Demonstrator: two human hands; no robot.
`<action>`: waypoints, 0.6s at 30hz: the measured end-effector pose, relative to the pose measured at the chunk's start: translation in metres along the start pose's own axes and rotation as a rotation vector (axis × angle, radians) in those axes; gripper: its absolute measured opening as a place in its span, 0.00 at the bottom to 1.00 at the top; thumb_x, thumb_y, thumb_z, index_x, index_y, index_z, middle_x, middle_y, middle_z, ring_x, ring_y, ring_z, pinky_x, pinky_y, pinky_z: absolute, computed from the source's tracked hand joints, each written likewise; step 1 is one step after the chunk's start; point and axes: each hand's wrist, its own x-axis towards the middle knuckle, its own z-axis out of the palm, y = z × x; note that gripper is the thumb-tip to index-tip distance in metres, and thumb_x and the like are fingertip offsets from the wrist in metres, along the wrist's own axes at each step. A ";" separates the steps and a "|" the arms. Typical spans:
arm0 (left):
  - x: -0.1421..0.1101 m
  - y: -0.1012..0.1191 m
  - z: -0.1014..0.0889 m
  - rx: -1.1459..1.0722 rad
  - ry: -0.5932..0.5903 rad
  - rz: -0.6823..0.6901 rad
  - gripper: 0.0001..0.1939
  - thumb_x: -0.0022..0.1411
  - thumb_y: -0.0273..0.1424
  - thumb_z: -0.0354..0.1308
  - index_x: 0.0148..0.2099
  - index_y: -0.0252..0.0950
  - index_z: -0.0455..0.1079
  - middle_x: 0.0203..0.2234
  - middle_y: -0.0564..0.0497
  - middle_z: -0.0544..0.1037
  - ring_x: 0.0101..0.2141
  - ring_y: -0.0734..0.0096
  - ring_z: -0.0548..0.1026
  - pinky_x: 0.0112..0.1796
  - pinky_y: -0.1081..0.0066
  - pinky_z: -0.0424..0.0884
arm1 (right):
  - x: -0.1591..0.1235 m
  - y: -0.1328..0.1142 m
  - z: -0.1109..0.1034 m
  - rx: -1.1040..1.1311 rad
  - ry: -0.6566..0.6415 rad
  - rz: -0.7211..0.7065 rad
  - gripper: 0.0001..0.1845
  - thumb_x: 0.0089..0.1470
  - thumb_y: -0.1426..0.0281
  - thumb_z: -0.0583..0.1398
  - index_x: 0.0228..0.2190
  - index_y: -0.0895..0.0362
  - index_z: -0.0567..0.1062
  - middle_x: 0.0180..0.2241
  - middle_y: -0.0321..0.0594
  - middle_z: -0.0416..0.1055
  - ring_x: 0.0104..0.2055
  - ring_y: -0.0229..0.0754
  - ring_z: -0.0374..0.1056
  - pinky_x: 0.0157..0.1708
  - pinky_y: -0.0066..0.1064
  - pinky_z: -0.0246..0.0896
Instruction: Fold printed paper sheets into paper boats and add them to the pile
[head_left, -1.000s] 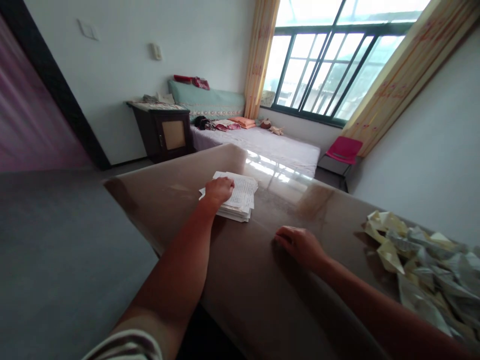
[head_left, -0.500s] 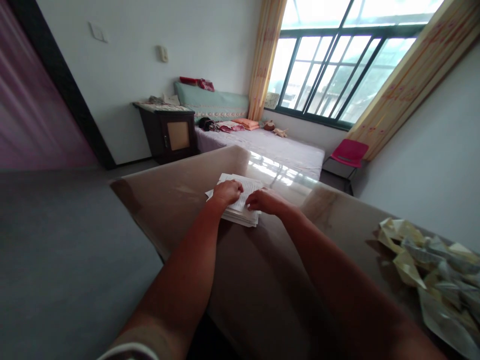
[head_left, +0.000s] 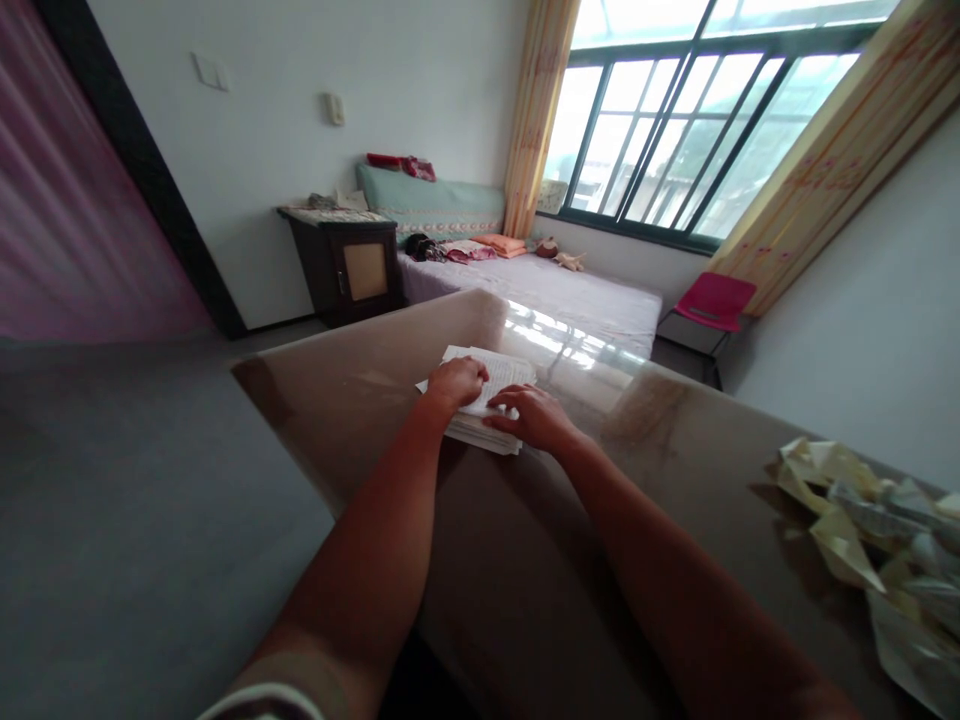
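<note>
A stack of printed paper sheets (head_left: pixel 480 434) lies on the brown glossy table (head_left: pixel 390 350), its edges uneven. On the stack's left part rests my left hand (head_left: pixel 457 382), fingers curled in against the top sheet; whether they pinch paper is hidden. My right hand (head_left: pixel 534 415) lies over the right side of the stack, with fingers stretched and apart. Its thumb touches near the front edge, below the fingertips. Small print shows on the top sheet between and beyond the hands.
Folded yellowish and grey paper pieces (head_left: pixel 862 530) are heaped at the table's right side. Beyond the table stand a bed (head_left: pixel 600 290), a dark cabinet (head_left: pixel 326 265) and a pink chair (head_left: pixel 716 300). Grey floor (head_left: pixel 150 500) borders the table on the left.
My right hand's fingers have uncurled and spread, and it has come slightly nearer over the stack's front edge. The left hand stays on the sheets. The view has shifted slightly.
</note>
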 end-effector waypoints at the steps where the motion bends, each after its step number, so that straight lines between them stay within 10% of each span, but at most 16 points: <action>1: 0.000 0.000 0.000 -0.003 0.000 0.000 0.15 0.60 0.32 0.51 0.46 0.43 0.75 0.46 0.47 0.77 0.44 0.60 0.74 0.45 0.66 0.68 | 0.000 -0.003 -0.002 -0.009 -0.006 0.011 0.19 0.56 0.54 0.58 0.44 0.49 0.77 0.43 0.40 0.75 0.45 0.45 0.68 0.45 0.34 0.60; 18: -0.004 -0.001 -0.005 -0.112 -0.014 0.011 0.14 0.57 0.29 0.54 0.43 0.39 0.77 0.37 0.48 0.80 0.37 0.66 0.75 0.38 0.72 0.68 | 0.003 0.007 -0.003 0.157 0.022 0.188 0.13 0.56 0.66 0.57 0.34 0.52 0.82 0.35 0.38 0.79 0.37 0.42 0.72 0.36 0.27 0.60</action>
